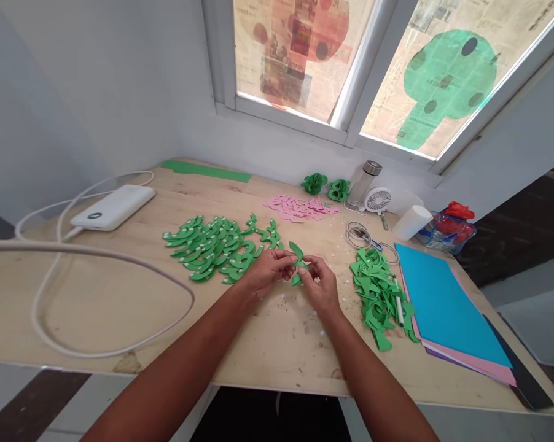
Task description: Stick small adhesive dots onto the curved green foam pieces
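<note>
A curved green cutout (296,250), pinched from both sides.
Thumbs and fingertips of my left hand (268,270) and right hand (322,287) clamp it over the wooden tabletop (268,347), between the green crescents (207,255) and green offcuts (373,282); one layer or more, I can't tell. A light grip on its edges should keep it uncreased.

From here I see a wooden table (258,350) bearing green curved pieces (207,245) left of centre, pink cutouts (298,209) above, coloured sheets (449,304) lower right.
</note>
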A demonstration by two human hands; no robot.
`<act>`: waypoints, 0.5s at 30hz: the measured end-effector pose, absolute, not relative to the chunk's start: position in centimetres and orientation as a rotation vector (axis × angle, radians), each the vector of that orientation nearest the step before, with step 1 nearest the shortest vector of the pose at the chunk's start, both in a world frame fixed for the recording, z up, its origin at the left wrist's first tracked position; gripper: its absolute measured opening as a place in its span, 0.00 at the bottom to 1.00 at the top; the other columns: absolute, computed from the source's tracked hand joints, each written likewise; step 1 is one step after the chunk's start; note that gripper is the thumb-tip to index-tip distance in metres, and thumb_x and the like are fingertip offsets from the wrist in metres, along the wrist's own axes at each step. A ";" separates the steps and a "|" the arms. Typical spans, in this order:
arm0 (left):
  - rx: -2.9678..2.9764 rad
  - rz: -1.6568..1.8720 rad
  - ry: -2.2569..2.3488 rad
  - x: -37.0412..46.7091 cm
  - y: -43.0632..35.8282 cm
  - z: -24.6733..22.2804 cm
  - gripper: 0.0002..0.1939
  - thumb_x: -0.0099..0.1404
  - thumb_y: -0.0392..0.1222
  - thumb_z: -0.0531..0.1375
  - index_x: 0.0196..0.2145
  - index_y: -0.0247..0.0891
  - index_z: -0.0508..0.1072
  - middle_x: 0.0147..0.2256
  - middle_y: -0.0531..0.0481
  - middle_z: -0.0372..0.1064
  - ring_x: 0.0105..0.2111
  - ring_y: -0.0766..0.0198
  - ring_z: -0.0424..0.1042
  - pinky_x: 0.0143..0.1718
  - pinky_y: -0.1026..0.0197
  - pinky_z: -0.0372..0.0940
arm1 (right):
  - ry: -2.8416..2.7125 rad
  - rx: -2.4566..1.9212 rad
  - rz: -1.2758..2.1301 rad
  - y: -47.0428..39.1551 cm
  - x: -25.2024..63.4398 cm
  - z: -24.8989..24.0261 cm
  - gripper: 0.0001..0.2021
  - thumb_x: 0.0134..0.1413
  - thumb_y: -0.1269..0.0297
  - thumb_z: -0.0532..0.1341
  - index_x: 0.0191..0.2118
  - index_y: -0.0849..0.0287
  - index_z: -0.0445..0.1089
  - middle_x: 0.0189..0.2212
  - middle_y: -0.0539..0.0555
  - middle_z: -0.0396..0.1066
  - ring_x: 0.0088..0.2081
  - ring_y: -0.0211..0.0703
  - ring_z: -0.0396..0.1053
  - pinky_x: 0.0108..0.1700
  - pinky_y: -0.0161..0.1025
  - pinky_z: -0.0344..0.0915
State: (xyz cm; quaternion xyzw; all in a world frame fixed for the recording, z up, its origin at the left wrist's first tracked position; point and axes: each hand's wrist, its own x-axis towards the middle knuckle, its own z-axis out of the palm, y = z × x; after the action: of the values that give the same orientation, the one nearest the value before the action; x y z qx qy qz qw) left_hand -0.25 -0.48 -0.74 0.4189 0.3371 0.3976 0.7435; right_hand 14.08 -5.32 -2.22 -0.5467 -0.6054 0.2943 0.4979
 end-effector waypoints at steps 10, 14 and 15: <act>1.133 0.811 0.852 0.2 -0.9 -0.4 0.12 0.46 0.46 0.66 0.21 0.33 0.72 0.17 0.52 0.66 0.18 0.69 0.63 0.21 0.66 0.59 | -1.318 -1.265 0.780 -5.4 14.7 -2.0 0.15 0.53 0.57 0.56 0.41 0.61 0.69 0.30 0.53 0.72 0.30 0.40 0.67 0.31 0.35 0.63; 1.191 0.781 0.873 0.4 -1.1 -0.4 0.11 0.46 0.45 0.64 0.19 0.33 0.72 0.15 0.53 0.64 0.16 0.69 0.62 0.19 0.67 0.57 | -1.323 -1.289 0.829 -4.9 14.9 -2.1 0.12 0.48 0.59 0.59 0.37 0.61 0.70 0.29 0.53 0.72 0.29 0.40 0.67 0.30 0.35 0.64; 1.199 0.783 0.877 0.5 -1.1 -0.5 0.11 0.46 0.45 0.64 0.19 0.33 0.72 0.15 0.53 0.63 0.16 0.70 0.61 0.19 0.67 0.57 | -1.331 -1.310 0.813 -4.8 14.9 -2.1 0.12 0.47 0.60 0.60 0.36 0.61 0.70 0.28 0.53 0.72 0.28 0.40 0.67 0.29 0.35 0.63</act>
State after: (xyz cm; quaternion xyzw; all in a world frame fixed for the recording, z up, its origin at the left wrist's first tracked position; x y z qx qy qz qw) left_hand 0.45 -1.08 -0.46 0.5314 0.3890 0.3471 0.6678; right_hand 14.93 -4.82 -2.14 -0.5475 -0.5563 0.3398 0.5247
